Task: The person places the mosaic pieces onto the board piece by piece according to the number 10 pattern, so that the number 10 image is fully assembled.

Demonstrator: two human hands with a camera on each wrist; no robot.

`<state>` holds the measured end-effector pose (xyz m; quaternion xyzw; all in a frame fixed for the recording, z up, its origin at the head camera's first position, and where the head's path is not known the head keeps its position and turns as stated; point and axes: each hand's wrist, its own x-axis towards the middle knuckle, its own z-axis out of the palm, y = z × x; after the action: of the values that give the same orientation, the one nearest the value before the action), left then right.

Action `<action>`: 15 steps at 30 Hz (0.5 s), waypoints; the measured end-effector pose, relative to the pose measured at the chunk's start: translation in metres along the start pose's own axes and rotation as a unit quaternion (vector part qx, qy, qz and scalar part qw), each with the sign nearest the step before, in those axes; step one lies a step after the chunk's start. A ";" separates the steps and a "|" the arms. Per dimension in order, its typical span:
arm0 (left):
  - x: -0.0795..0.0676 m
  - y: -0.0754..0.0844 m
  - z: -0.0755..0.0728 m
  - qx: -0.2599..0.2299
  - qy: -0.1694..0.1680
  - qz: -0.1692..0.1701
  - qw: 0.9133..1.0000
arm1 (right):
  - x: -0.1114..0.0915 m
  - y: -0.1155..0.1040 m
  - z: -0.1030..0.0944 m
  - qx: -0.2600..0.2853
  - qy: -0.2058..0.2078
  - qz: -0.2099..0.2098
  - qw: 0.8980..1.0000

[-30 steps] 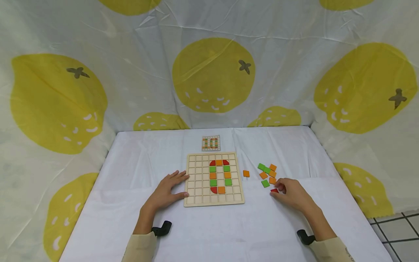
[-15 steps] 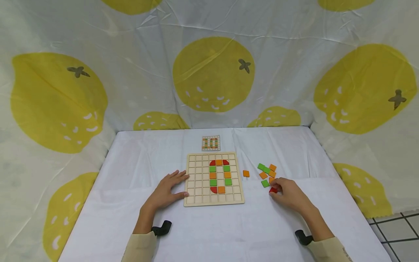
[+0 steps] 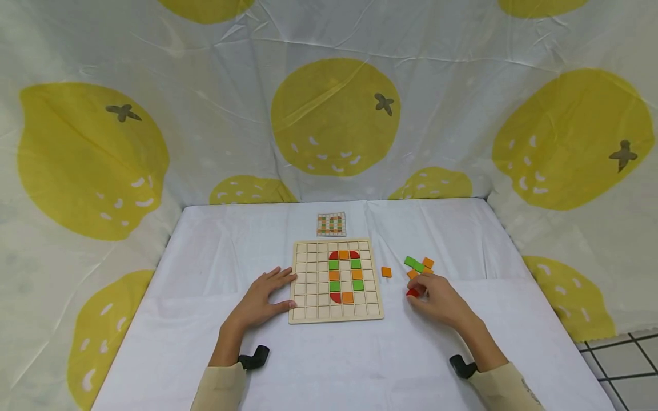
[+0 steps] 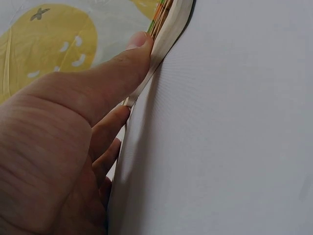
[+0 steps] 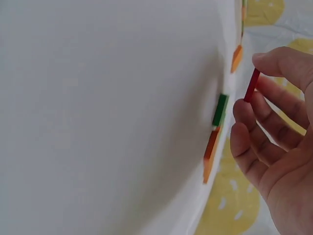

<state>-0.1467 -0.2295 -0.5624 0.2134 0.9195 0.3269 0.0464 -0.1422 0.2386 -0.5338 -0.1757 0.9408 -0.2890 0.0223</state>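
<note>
My right hand [image 3: 439,299] pinches a small red tile [image 3: 413,292] between thumb and fingers; in the right wrist view the red tile [image 5: 252,85] shows edge-on, above the cloth. My left hand [image 3: 262,299] lies with spread fingers at the left edge of a wooden grid board [image 3: 308,314], its thumb [image 4: 142,41] on the rim in the left wrist view. On the board, red, orange and green tiles form a ring with its lower right corner square bare. Loose green tiles [image 3: 409,261] and orange tiles [image 3: 428,262] lie beyond my right hand, which partly hides the group.
A lone orange tile [image 3: 386,272] lies between the board and the loose group. Behind the board is a small pattern card [image 3: 331,224] printed with coloured squares. White cloth [image 3: 329,365] covers the table, and a lemon-print curtain [image 3: 216,114] rises around its back and sides.
My right hand has picked the red tile up from the cloth and moved left with it, towards the board. The left hand and the board stay where they were.
</note>
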 end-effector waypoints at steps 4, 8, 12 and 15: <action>0.000 0.000 0.000 0.000 0.000 -0.003 1.000 | 0.011 -0.013 0.007 0.019 0.005 -0.032 0.999; -0.001 0.001 0.000 0.002 0.000 -0.004 1.000 | 0.022 -0.028 0.014 0.012 -0.008 -0.055 0.998; 0.000 0.001 0.000 0.004 -0.001 -0.005 1.000 | 0.031 -0.042 0.022 0.011 -0.031 -0.072 0.997; 0.000 0.000 0.000 0.004 -0.002 -0.006 1.000 | 0.037 -0.051 0.030 0.016 -0.044 -0.094 0.994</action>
<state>-0.1465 -0.2294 -0.5622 0.2089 0.9219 0.3224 0.0496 -0.1566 0.1709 -0.5284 -0.2756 0.9133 -0.2973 0.0393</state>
